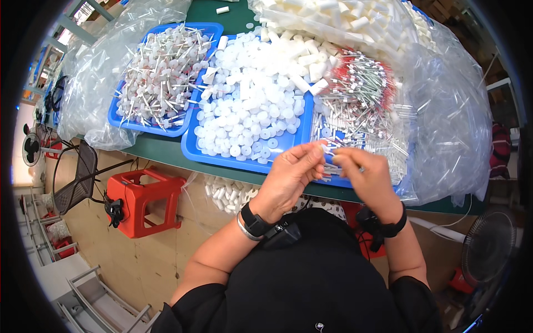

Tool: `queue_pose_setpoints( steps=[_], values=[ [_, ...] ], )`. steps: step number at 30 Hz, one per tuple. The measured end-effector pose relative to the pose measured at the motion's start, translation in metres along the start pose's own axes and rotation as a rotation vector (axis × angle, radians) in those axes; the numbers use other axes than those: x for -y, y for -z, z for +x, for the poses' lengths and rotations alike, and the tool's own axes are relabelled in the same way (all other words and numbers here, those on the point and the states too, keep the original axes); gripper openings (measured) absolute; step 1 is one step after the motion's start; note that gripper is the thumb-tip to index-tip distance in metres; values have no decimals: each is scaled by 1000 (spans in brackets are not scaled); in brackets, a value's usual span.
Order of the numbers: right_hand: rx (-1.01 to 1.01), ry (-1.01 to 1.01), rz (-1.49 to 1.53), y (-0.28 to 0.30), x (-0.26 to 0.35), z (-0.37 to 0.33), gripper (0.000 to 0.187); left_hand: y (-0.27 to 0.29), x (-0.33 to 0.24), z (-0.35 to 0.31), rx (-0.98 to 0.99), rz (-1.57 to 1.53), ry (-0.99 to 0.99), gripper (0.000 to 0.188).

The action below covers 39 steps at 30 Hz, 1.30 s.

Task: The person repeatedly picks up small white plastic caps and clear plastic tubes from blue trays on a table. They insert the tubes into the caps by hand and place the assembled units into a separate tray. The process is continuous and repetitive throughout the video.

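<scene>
My left hand (293, 173) is closed in a pinch on a small whitish piece (326, 149), probably one of the translucent discs. Close against it, my right hand (363, 171) is pinched too; what lies between its fingers is too small and covered to make out. Both hands meet above the front edge of a blue tray (410, 176) holding thin white sticks (383, 145) and a bundle of red-and-white wired pieces (363, 80). Just left of them, loose translucent discs (239, 119) fill another blue tray (222, 158).
A third blue tray (179, 131) at the left is heaped with discs fitted on sticks (161, 77). White foam-like cylinders (355, 22) pile up at the back. Clear plastic bags (452, 116) flank the trays on the green table (166, 154). A red stool (141, 200) stands below, left.
</scene>
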State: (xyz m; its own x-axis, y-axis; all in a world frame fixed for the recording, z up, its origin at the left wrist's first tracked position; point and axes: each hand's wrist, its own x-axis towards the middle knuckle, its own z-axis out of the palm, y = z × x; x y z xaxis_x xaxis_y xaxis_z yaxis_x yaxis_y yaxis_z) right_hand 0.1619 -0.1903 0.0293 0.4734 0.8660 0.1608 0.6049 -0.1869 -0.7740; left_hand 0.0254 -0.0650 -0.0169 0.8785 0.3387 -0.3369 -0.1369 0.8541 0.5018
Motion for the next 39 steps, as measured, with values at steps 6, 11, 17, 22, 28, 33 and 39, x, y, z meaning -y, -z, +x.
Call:
queue_pose_setpoints(
  steps=[6,11,17,22,28,33,39],
  values=[
    [165,141,-454,11,-23,-3,10,8,-19,0,-135,60,-105,36],
    [228,172,-694,-10,-29,-1,12,4,-10,-1,-126,94,-71,35],
    [136,89,-289,-3,-32,3,16,3,-12,-1,-137,46,-79,33],
    [139,-15,41,8,-15,6,13,2,-11,-1,-107,26,-86,33],
    [115,-116,117,5,-14,1,10,-2,-9,-1,-112,41,-113,32],
    [100,-91,97,5,-15,0,11,0,-8,-1,-137,51,-139,31],
    [79,-22,54,7,-12,1,11,0,-5,-2,-127,107,-142,33]
  ],
)
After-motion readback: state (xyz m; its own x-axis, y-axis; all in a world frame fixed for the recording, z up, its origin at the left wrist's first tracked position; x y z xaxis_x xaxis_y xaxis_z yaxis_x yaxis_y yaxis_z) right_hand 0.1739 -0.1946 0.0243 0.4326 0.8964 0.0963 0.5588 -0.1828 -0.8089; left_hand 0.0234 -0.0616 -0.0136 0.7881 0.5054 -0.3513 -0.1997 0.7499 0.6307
